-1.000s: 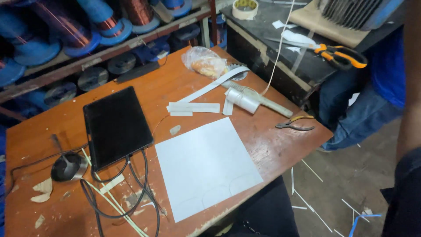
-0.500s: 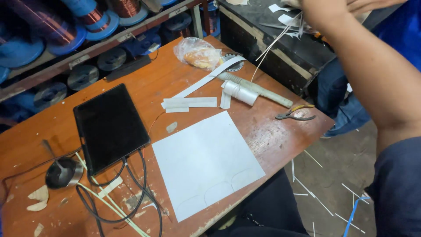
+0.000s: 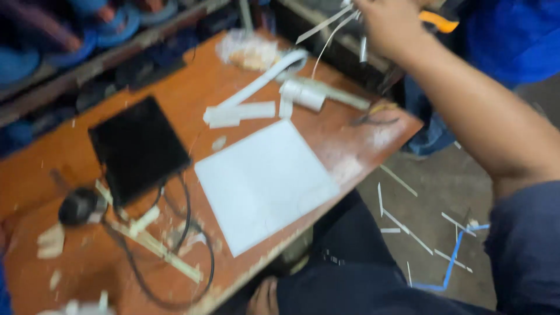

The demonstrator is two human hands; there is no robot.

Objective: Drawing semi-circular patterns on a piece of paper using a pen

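**Entry: thin white paper strips, held aloft at the far right of the bench**

Item: a small bundle of narrow white paper strips, gripped at the top of the head view by the right hand, which is closed about them; the exact finger placement is lost to blur. The strips trail down and to the left, above the dark side bench beyond the worn orange-brown wooden table.

Handling, as judged: very light, limp and easily creased or torn; little grip force is needed. The strips are best pinched together near one end, flat between fingertips, so that none slips loose.

The left hand is not seen.

Nearby: a large white rectangular sheet, a flat black square pad, a white paper roll, folded white offcuts, a black cable loop, and similar white strips scattered on the grey floor.
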